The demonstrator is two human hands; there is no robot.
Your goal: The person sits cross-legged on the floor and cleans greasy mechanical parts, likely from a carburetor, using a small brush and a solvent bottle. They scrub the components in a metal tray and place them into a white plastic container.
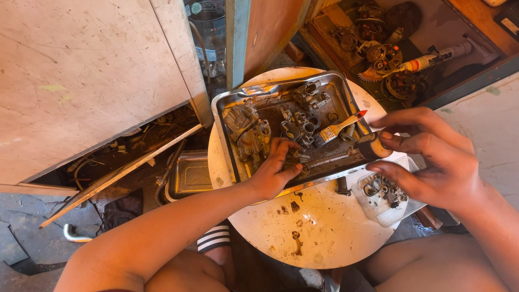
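A metal tray point(281, 91) rests on a round white stool top point(319, 227) and holds several greasy carburetor parts point(250, 132) and a small brush point(339, 127). My left hand point(277, 168) reaches into the tray's near edge, fingers closed on a small metal part point(298, 157). To the right, above the tray's right end, my right hand point(432, 157) pinches a small dark cylindrical piece point(373, 146) between thumb and fingers. Under that hand lies a clear plastic container point(381, 194) with several small metal bits.
A second empty metal tray point(189, 176) lies on the floor to the left. A wooden box point(389, 48) at the upper right holds gears, engine parts and a tube. A pale board point(81, 81) stands at the left. My knees frame the stool.
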